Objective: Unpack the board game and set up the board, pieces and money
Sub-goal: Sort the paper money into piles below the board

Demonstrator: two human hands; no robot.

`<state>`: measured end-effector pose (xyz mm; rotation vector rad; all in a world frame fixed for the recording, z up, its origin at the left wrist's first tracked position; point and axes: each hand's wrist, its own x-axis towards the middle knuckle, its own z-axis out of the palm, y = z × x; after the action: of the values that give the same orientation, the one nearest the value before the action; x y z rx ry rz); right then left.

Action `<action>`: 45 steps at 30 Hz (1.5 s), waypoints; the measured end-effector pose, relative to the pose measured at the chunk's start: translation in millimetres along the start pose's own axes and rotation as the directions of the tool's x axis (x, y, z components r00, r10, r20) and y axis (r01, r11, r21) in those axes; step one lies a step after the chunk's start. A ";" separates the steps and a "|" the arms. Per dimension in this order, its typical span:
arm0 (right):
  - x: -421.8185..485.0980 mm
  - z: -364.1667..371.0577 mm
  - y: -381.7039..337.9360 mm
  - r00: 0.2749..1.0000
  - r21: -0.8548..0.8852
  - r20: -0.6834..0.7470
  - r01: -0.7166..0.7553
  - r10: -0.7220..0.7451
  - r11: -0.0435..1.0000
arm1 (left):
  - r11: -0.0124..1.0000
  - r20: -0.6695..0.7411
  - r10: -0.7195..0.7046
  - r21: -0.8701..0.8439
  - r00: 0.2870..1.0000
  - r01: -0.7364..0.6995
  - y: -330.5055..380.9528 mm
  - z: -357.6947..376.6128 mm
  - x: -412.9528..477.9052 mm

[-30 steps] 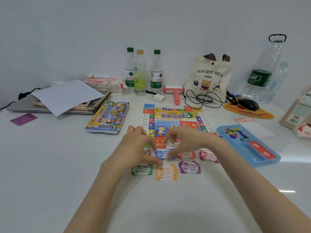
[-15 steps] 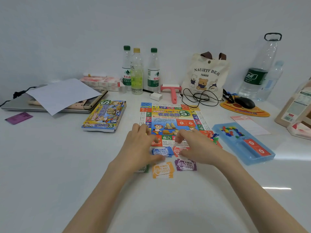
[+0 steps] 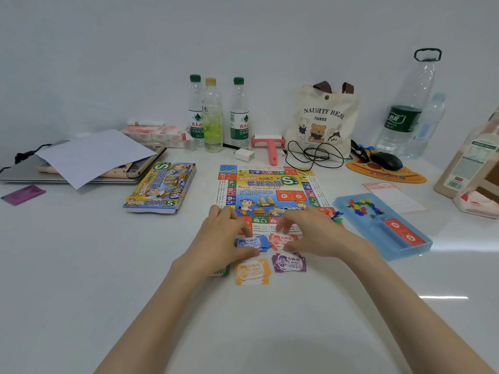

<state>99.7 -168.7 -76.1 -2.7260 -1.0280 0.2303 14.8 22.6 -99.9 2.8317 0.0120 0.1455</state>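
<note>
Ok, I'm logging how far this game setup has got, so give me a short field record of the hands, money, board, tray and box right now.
left hand: pinches blue paper-note stack
right hand: pinches red paper-note stack
other money: orange paper-note stack, purple paper-note stack, green paper-note stack partly under left hand
board: colourful printed paper board, unfolded flat
tray: blue plastic tray, holding small coloured pieces and red cards
box: yellow-blue cardboard game box, left of board

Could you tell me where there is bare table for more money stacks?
Bare table: nearest you, below the orange stack and purple stack, and left, in front of the game box. Crowded: the back row of bottles and tote bag, and beside the blue tray.
</note>
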 end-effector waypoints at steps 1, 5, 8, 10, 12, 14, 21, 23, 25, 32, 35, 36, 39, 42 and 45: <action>0.1 -0.2 0.8 1.000 -0.003 0.000 0.004 -0.004 1.000 | 1.000 0.006 -0.002 -0.012 1.000 0.002 -1.1 0.0 0.2; -0.3 0.1 4.0 1.000 -0.025 0.001 0.017 -0.017 1.000 | 1.000 0.032 -0.006 -0.030 0.999 0.007 -5.5 -2.0 0.6; -1.7 -1.5 5.1 1.000 -0.041 0.010 0.014 -0.014 0.999 | 0.999 0.051 -0.010 -0.031 0.999 0.012 -7.4 -4.5 1.5; -2.0 -2.5 4.1 1.000 -0.052 -0.006 0.026 -0.026 0.998 | 0.999 0.065 -0.015 -0.029 0.998 0.017 -7.7 -5.6 2.0; -2.9 -2.9 0.0 0.997 -0.042 -0.055 0.051 -0.054 0.998 | 1.000 0.065 -0.015 -0.023 0.998 0.016 -7.1 -5.8 2.8; -3.8 -2.3 -7.0 0.991 -0.042 -0.098 0.091 -0.094 0.995 | 1.000 0.054 -0.012 -0.021 0.998 0.013 -6.0 -5.9 2.8; -7.9 6.7 -21.3 0.972 -0.222 -0.136 0.158 -0.191 0.962 | 1.000 0.029 -0.023 -0.011 0.999 0.023 -4.5 -3.4 3.1; -8.2 8.3 -21.7 0.966 -0.264 -0.150 0.166 -0.210 0.950 | 1.000 0.029 -0.022 -0.010 0.999 0.023 -4.6 -2.8 2.8; -8.1 8.3 -22.0 0.961 -0.283 -0.155 0.179 -0.229 0.942 | 1.000 0.030 -0.017 -0.013 0.999 0.018 -4.1 -1.9 2.8; -8.3 6.8 -21.9 0.958 -0.276 -0.158 0.190 -0.240 0.942 | 1.000 0.027 -0.021 -0.018 0.999 0.021 -1.9 0.3 3.4; -8.8 6.9 -21.2 0.958 -0.276 -0.152 0.195 -0.243 0.941 | 1.000 0.023 -0.022 -0.009 1.000 0.022 -1.6 -0.4 3.5; -9.0 7.3 -21.6 0.958 -0.278 -0.145 0.202 -0.249 0.939 | 1.000 0.023 -0.022 -0.009 1.000 0.022 -1.5 -0.5 3.6; -8.2 8.1 -22.6 0.957 -0.275 -0.134 0.212 -0.256 0.938 | 1.000 0.021 -0.019 -0.018 1.000 0.019 -1.2 -0.8 3.0; -7.8 7.0 -19.9 0.957 -0.261 -0.150 0.204 -0.249 0.943 | 1.000 0.014 -0.020 -0.024 1.000 0.020 -1.2 -0.5 2.7; -8.7 3.7 -13.7 0.961 -0.234 -0.205 0.136 -0.186 0.963 | 1.000 0.009 -0.012 -0.025 1.000 0.012 -1.2 -0.8 2.2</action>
<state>83.7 -163.9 -75.6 -2.7513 -1.2659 -0.2281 16.9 24.0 -99.2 2.8067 0.0249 0.1302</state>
